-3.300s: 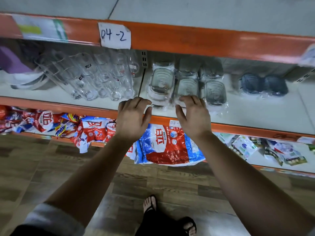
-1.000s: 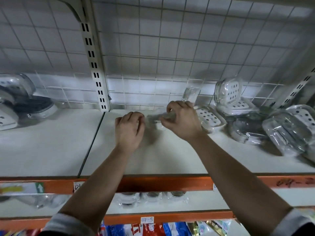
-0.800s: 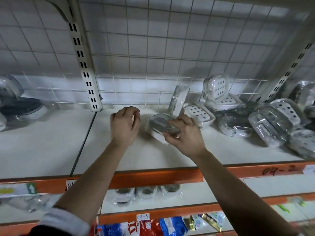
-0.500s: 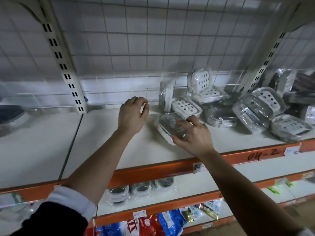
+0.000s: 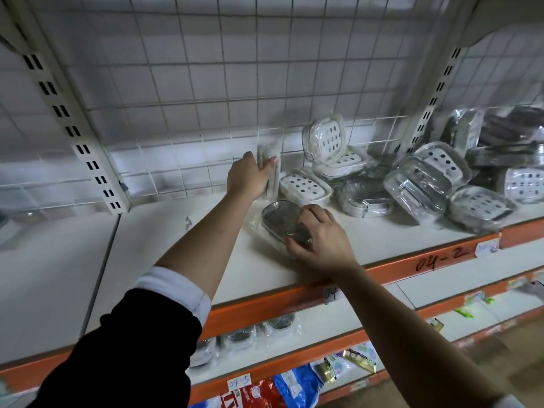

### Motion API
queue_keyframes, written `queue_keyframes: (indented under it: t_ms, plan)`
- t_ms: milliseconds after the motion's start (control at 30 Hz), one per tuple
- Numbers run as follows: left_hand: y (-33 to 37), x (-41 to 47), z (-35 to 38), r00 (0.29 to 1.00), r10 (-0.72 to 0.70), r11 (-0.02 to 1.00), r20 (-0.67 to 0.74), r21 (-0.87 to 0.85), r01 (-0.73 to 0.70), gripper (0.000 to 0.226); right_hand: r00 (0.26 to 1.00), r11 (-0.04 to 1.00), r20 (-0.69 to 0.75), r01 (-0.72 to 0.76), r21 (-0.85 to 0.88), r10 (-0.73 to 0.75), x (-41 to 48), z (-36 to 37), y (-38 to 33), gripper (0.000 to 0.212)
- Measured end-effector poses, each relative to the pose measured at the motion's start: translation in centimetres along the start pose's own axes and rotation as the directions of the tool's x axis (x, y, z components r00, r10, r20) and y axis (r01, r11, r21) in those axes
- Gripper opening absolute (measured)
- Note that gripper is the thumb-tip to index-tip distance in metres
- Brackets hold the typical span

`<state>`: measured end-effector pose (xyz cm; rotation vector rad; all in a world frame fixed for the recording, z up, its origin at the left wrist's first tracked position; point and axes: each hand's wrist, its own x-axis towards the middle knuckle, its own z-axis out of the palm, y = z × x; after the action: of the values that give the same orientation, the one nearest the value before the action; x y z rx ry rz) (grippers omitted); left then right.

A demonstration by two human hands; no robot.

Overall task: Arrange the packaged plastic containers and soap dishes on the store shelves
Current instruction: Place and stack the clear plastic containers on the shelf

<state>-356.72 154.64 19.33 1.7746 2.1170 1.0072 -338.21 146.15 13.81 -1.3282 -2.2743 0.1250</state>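
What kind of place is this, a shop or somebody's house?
Most likely a shop: long shelves with orange edges, a handwritten shelf code reading "04-2", and many identical wrapped soap dishes piled together.

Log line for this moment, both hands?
left hand grips upright white wrapped soap dish at wire grid back | right hand holds grey ribbed wrapped soap dish on white shelf
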Motion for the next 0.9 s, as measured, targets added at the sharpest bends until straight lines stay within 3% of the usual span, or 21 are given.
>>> queue_keyframes:
  t_ms: [233,367,433,600,733,900]
  plan:
    - [0.3,0.1,0.3,1.0,-0.013,0.995,0.007,-0.097,0.014,0.044,1.0,1.0,0.005,-0.014,-0.001,0.014,-0.1,-0.1,0.0,0.059]
    - [-1.0,0.2,-0.7,0.992,-0.077,0.903,0.098,-0.416,0.112,0.027,0.999,1.0,-0.039,-0.016,0.025,0.017,-0.2,0.3,0.2,0.043]
    - [-1.8,-0.1,-1.7,0.992,-0.059,0.874,0.112,-0.475,0.105,0.014,0.998,0.999,-0.059,-0.005,0.034,0.007,-0.2,0.4,0.3,0.041]
    - [-4.7,-2.5,-4.6,0.999,0.052,0.935,0.008,-0.351,-0.046,0.02,0.997,0.999,-0.076,0.012,0.036,-0.009,-0.2,0.6,0.5,0.043]
    - [-7.1,-5.6,-5.9,0.983,0.177,0.978,0.04,-0.119,-0.171,0.034,0.997,1.0,-0.079,0.012,0.021,-0.011,-0.1,0.7,0.5,0.042]
    - [-9.3,-8.8,-7.1,0.943,0.3,0.944,0.144,0.095,-0.315,0.04,0.997,1.0,-0.07,0.028,0.014,-0.027,-0.3,0.7,0.5,0.043]
